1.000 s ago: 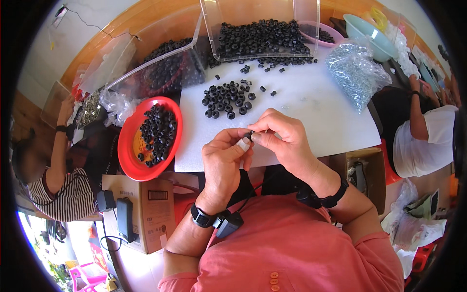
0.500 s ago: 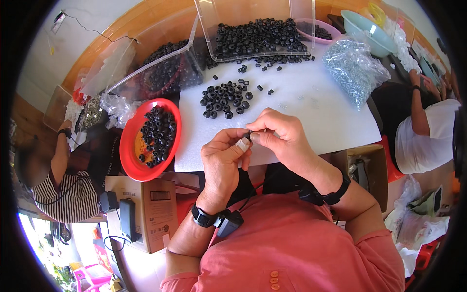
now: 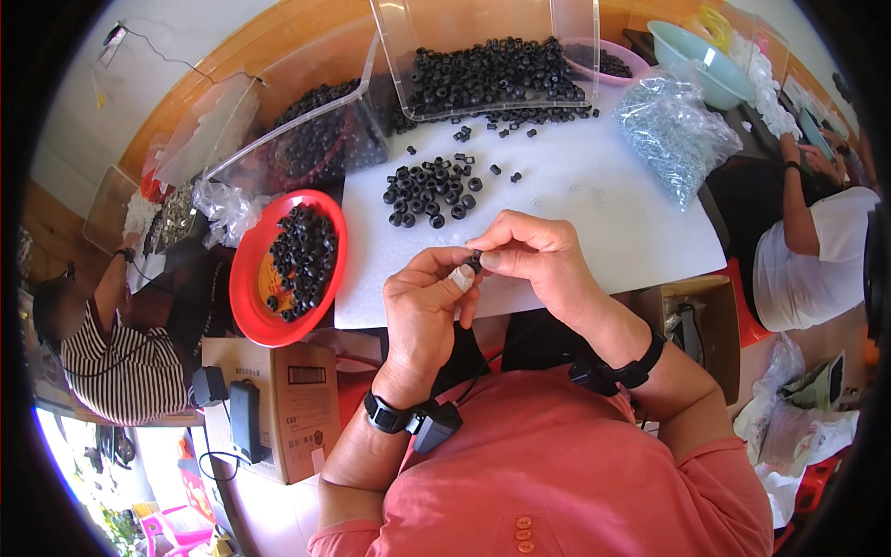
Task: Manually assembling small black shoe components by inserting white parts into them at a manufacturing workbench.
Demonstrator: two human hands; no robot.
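Your left hand (image 3: 418, 304) and right hand (image 3: 546, 260), each grip narrow, hold a black piece (image 3: 474, 263), apparently mid-work; keep it steady.

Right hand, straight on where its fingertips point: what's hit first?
Likely the small black part at its fingertips, then the left hand, thumb wrapped in white, just beyond. The right hand points left toward both; exact contact is unclear from this single view.

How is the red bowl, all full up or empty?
Neither, just partly full: small black parts are heaped in the red bowl, but some orange bottom shows beside them.
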